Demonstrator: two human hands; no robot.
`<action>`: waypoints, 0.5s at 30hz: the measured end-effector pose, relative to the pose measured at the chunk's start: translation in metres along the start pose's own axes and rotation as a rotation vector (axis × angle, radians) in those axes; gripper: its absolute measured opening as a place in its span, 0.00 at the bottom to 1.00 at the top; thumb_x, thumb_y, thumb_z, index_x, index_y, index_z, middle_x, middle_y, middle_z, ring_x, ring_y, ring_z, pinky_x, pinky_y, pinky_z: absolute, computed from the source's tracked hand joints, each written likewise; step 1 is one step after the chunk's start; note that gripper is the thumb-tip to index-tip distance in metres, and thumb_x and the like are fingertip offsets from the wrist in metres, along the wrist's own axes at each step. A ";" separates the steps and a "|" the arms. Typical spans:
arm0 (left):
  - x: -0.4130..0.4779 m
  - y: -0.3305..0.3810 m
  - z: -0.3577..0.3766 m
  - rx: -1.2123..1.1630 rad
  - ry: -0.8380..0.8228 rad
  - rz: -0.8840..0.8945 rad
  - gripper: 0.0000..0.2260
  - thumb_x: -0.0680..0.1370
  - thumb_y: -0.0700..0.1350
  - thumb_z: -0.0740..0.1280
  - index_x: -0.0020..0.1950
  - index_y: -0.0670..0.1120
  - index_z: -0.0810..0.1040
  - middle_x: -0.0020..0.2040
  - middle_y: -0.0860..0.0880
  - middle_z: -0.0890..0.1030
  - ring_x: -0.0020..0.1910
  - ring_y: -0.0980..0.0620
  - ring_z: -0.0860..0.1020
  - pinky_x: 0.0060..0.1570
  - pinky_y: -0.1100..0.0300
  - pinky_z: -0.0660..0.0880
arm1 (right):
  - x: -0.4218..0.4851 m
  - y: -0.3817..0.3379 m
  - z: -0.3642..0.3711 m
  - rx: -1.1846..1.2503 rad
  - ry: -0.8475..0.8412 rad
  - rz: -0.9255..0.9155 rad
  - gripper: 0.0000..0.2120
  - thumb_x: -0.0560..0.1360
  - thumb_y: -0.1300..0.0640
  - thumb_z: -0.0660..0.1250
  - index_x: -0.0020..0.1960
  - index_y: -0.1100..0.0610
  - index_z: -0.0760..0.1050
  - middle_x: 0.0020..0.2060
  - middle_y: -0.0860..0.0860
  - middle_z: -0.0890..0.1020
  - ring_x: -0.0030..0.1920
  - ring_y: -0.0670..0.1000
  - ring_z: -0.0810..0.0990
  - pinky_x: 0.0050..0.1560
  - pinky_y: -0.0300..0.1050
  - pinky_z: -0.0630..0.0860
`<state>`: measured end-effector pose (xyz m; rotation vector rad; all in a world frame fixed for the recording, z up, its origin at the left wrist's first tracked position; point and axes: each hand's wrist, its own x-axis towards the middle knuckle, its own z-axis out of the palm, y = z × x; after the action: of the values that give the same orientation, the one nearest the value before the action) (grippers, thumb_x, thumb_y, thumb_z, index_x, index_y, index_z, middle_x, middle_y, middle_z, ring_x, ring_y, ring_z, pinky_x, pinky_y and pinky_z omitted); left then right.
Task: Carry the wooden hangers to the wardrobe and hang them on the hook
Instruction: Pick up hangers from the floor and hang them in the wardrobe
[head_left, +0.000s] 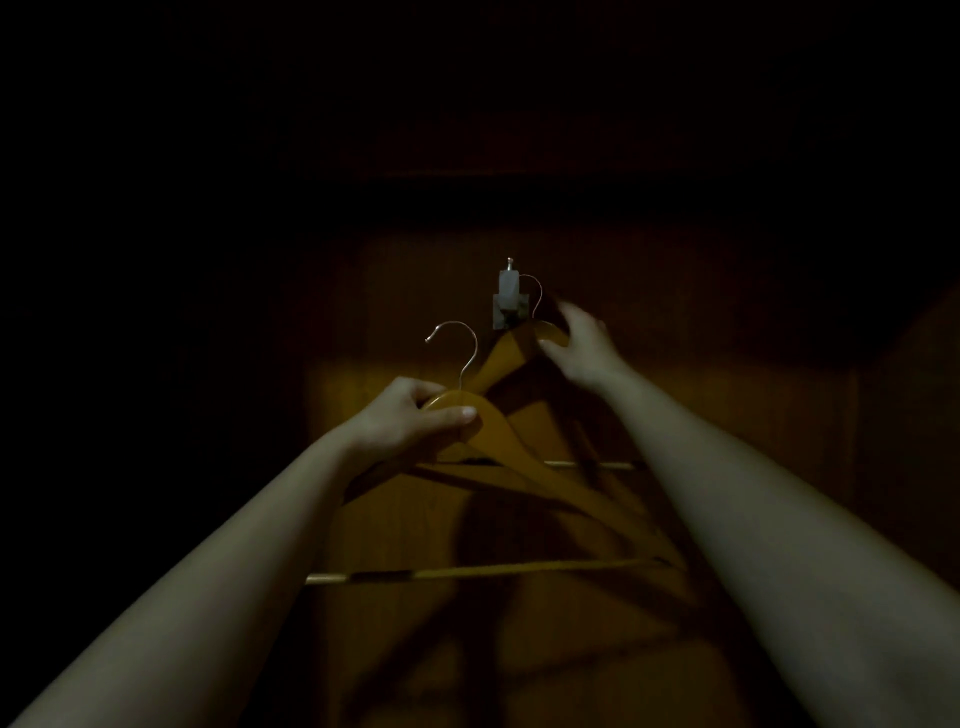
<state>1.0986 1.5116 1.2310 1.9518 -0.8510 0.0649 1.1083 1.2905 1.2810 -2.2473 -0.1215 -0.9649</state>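
I see the left hand (415, 418) gripping one wooden hanger (493, 431) at its neck, its wire loop rising just above the thumb. Ahead and to its right, the right hand (579, 345) clasps a second hanger (501, 353) by the crown. That hanger's wire lies just beside the wardrobe hook (508, 293), beyond the fingertips, and I cannot tell whether they touch.

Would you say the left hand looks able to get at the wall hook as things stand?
Probably not yet. The left hand grips the nearer hanger below the wall hook, and the right hand holds the second hanger right at that hook, across the path between.
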 end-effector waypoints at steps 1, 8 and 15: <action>0.000 -0.002 -0.001 0.009 0.004 0.003 0.11 0.75 0.47 0.66 0.52 0.41 0.79 0.44 0.40 0.81 0.39 0.47 0.78 0.32 0.63 0.75 | 0.003 0.000 0.004 -0.002 -0.007 -0.005 0.27 0.77 0.61 0.61 0.74 0.56 0.57 0.73 0.56 0.62 0.73 0.56 0.61 0.71 0.51 0.62; -0.002 -0.013 -0.010 0.004 0.034 -0.004 0.10 0.75 0.47 0.66 0.51 0.41 0.79 0.47 0.38 0.82 0.42 0.42 0.81 0.42 0.55 0.77 | 0.008 0.010 0.030 -0.125 -0.084 -0.024 0.26 0.76 0.62 0.63 0.72 0.59 0.61 0.67 0.62 0.69 0.68 0.59 0.68 0.65 0.46 0.66; -0.005 -0.011 -0.001 -0.034 0.026 0.021 0.12 0.76 0.46 0.66 0.53 0.39 0.78 0.46 0.38 0.80 0.40 0.46 0.77 0.33 0.63 0.74 | -0.006 0.020 0.035 -0.186 -0.045 -0.030 0.28 0.77 0.57 0.62 0.74 0.54 0.57 0.70 0.62 0.63 0.71 0.63 0.61 0.69 0.56 0.62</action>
<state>1.1018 1.5179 1.2211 1.9062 -0.8499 0.0874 1.1320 1.2978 1.2485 -2.4444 -0.0891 -0.9768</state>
